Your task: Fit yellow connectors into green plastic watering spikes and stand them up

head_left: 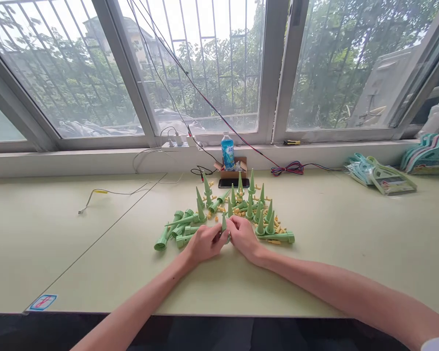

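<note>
My left hand (208, 240) is closed around a green plastic plant watering spike (224, 223), whose pointed tip stands up between my two hands. Right beside it, my right hand (244, 235) is closed with its fingertips against the spike; whatever else is in those fingers is hidden. Behind my hands stand several more green spikes (249, 208), point up. Longer green spikes (162, 240) lie in a heap to the left, and another lying spike (286, 237) is by my right wrist. Small yellow valve-like pieces (278, 228) are scattered among them.
At the back, a bottle of blue liquid (227, 152) stands by a small cardboard box (237, 171), with a dark phone (233, 183) in front. Coiled red and black cable (289, 168) and packaged plastic hangers (391, 178) are farther right. A thin wire (113, 191) crosses the left tabletop.
</note>
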`<state>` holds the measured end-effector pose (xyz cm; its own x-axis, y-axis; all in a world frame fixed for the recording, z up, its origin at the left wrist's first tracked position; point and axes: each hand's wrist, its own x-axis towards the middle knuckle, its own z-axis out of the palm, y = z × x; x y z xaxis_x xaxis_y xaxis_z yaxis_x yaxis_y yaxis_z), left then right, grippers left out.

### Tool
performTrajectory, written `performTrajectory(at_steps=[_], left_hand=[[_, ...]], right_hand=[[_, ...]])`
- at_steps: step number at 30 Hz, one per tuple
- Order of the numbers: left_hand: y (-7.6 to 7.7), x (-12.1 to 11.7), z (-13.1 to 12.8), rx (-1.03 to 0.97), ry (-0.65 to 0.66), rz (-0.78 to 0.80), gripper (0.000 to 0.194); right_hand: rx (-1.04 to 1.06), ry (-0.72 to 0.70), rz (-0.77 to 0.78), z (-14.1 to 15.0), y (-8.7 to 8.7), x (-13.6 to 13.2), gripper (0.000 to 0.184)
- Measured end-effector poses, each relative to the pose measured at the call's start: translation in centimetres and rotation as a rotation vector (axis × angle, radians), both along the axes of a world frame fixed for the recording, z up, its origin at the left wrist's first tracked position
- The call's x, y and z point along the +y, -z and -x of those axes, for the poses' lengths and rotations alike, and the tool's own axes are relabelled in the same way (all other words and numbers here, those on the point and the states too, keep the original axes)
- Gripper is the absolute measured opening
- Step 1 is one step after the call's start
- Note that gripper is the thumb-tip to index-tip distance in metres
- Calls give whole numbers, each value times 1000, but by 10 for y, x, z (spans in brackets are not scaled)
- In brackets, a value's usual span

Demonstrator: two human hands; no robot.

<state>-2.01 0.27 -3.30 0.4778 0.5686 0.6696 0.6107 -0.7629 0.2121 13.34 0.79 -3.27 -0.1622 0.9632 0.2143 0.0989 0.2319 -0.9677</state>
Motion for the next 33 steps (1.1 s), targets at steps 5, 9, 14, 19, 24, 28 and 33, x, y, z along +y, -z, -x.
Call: performTrajectory(at_steps=[5,9,14,19,24,28,33], left_hand=[[-1,-1,0,-10,-4,44,28],[-1,-1,0,-34,-18,76,28],[-1,-1,0,-82,-73,121,33],[-3,1,-2,-136,-115,137,35],[-4,1,-3,-191,-150,150,41],[-6,-6,-5,-182,-169,253,40],[-7,-11,-7,-182,-180,324,42]], right_hand=[[23,-11,25,-1,1,1,33],[69,-50,51,-1,1,2,34],[196,-113,141,-2,0,1,35],[222,-145,144,-3,1,2,37],[241,-159,148,-4,-1,2,36],[245,-165,149,-6,-1,1,35],[223,-189,123,-8,1,2,35]])
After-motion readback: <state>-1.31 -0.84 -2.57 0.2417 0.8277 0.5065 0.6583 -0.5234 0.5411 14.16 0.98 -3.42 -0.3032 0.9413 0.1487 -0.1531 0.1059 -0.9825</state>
